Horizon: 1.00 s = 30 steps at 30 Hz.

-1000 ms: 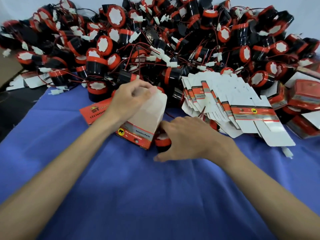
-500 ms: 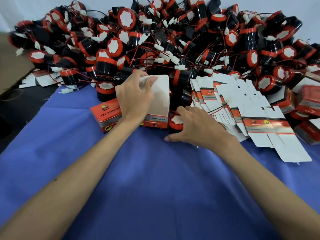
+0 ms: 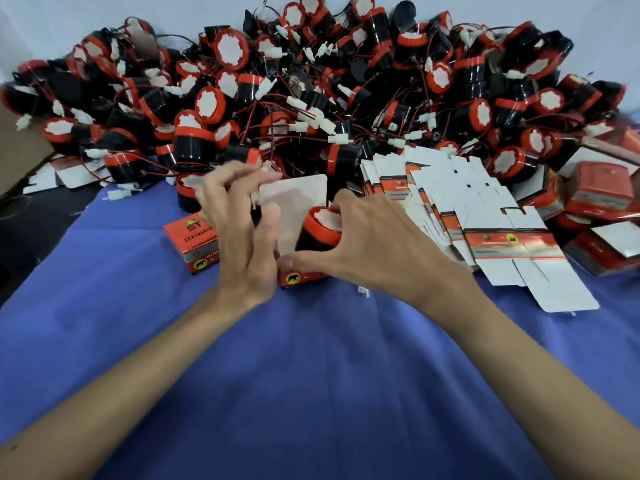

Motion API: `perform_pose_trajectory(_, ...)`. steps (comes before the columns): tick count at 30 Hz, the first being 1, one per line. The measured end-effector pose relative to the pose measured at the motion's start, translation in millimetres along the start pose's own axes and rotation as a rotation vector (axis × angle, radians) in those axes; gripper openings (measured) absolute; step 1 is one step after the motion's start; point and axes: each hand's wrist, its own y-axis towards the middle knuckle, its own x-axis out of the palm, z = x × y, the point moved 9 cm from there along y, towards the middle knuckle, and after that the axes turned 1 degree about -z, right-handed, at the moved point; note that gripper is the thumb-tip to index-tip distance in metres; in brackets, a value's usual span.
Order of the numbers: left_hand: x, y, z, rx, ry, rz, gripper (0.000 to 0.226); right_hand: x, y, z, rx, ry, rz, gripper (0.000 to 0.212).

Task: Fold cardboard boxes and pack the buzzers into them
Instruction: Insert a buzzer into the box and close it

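— Where's the buzzer (image 3: 321, 226)?
— Against the open box (image 3: 299, 199) on the blue worktop (image 3: 311, 375), fingers of the right hand (image 3: 374, 251) clamped round it
— And the left hand (image 3: 242, 237)?
— Fingers curled, gripping the box

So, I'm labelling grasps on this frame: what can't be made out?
Head view only.
- left hand: fingers motion-blurred, grip on the box unclear.
- Box opening: hidden behind both hands and the buzzer held by the right hand.
- Print on the flat blanks: too small.
- boxes at right edge: cut off.
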Motion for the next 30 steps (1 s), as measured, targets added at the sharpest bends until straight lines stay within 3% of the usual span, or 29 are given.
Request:
perform_pose_trajectory(5,21,-33,6,0.133,-0.158,-0.249,0.064,-4,-3,-6,-0.017,0.003,0.039,0.072)
perform_pose_trajectory(8,28,-36,4,0.137,-0.044,-0.310,0.074,-2,-5,-13,-0.047,-0.059,0.036,0.075)
perform_pose_trajectory(17,18,-35,12,0.167,0.008,-0.186,0.055,11,-7,-18,-0.093,0.064,-0.112,0.071)
perform_pose_trajectory(22,13,-41,-17,-0.077,-0.132,-0.160,0.052,13,-8,-16,-0.095,0.111,-0.234,0.077)
perform_pose_trajectory(25,7,-37,-17,-0.092,-0.194,-0.074,0.060,8,-7,-9,-0.095,0.067,-0.291,0.077)
perform_pose_trajectory(27,4,-33,-16,-0.065,-0.165,-0.020,0.063,3,-7,-2,-0.100,-0.082,-0.314,0.067)
perform_pose_trajectory(30,6,-27,-17,-0.055,-0.107,-0.058,0.062,-9,-8,3,-0.147,-0.294,-0.301,0.032)
